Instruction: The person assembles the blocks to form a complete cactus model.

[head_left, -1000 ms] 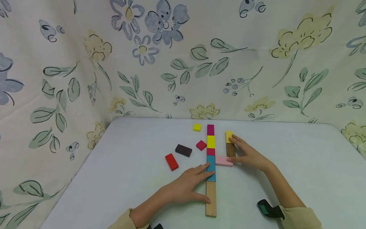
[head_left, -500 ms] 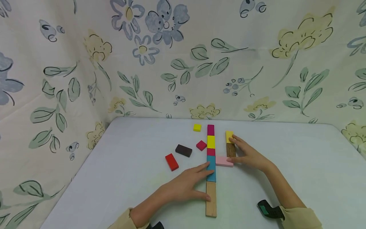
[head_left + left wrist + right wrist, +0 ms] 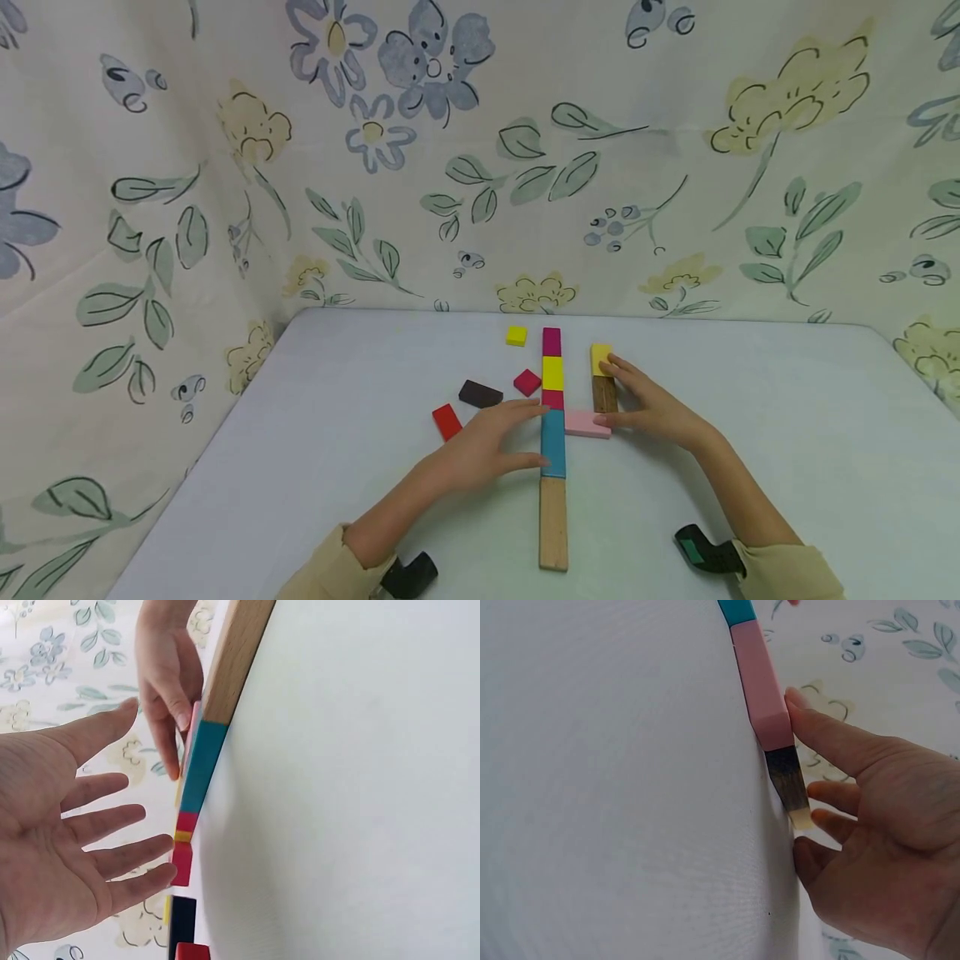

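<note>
A straight column of blocks runs down the table: magenta block [image 3: 552,342], yellow block [image 3: 552,373], pinkish-red block [image 3: 552,400], blue block [image 3: 553,442] and long plain wooden block [image 3: 553,525]. My left hand [image 3: 483,446] is spread with straight fingers, its fingertips and thumb overlapping the blue block's left side in the head view. To the right, a pink block [image 3: 581,423] lies crosswise against the column. Beyond its outer end stand a brown wooden block [image 3: 604,395] and a pale yellow block [image 3: 601,354]. My right hand [image 3: 656,408] rests its fingers at the pale yellow block and its thumb at the pink one.
Left of the column lie a small yellow block [image 3: 516,336], a red-pink block [image 3: 527,382] turned at an angle, a dark brown block [image 3: 478,393] and a red block [image 3: 446,422], the last partly behind my left hand. A flowered cloth [image 3: 465,150] hangs behind the white table [image 3: 360,367].
My left hand has moved up along the column, away from the plain wooden block, its thumb now by the blue block. My right hand and the blocks stay where they were.
</note>
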Available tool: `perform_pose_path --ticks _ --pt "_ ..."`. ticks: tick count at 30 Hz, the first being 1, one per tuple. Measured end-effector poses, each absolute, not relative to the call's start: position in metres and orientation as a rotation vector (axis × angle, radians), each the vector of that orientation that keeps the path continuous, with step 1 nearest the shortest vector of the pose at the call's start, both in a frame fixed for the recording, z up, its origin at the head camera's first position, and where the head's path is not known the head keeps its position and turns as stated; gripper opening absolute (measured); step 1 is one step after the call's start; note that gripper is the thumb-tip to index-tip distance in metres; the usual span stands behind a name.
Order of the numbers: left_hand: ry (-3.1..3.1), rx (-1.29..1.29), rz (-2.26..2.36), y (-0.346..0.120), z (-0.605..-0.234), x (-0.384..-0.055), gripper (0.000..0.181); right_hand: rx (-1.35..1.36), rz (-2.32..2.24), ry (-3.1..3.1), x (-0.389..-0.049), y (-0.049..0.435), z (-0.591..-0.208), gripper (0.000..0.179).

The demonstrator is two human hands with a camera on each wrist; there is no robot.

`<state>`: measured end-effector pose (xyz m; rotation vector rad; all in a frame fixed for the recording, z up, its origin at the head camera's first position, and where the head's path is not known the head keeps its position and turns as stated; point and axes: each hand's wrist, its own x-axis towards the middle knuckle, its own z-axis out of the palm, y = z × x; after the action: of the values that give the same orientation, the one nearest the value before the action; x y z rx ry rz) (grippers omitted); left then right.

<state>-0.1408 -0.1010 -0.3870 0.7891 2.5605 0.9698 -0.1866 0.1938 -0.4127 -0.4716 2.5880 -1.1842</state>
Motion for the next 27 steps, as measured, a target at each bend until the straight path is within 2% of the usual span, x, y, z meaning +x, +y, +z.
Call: perform_pose_path --ticks 5,12,27 --pt "2.596 0.715 1.098 -0.102 -0.383 -0.155 0.064 -0.468 -1.183 2.591 -0.187 0.193 -0.413 0.094" --pt "2.656 0.739 1.211 -0.099 -0.39 -0.18 0.055 -0.467 -1.178 2.593 -0.187 0.192 -0.414 0.094" --pt "2.633 0.501 1.189 -0.09 -0.398 -0.223 0.055 -0.467 -1.182 2.587 -0.186 0.194 -0.414 0.093"
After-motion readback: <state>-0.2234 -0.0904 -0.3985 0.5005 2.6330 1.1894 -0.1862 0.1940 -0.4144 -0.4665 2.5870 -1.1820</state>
